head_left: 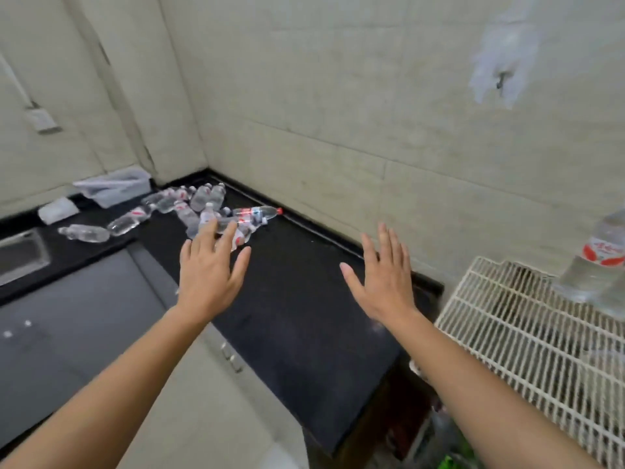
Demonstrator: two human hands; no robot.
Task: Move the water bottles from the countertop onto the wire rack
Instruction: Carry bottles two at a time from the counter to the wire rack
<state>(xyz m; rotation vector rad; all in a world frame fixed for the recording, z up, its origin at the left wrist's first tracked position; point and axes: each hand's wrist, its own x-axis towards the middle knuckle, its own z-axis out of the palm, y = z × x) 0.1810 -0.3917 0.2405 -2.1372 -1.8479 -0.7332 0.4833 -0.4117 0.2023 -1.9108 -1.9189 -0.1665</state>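
Observation:
Several clear water bottles with red labels lie scattered on the black countertop near the far corner. One bottle with a red cap lies closest to the wall. My left hand hovers open, fingers spread, just in front of the pile. My right hand is also open and empty, over the bare counter. One upright bottle stands on the white wire rack at the right.
A sink sits at the far left of the counter. A white plastic tray and a folded cloth lie behind the bottles. Tiled walls meet at the corner. A plastic bag hangs on a wall hook.

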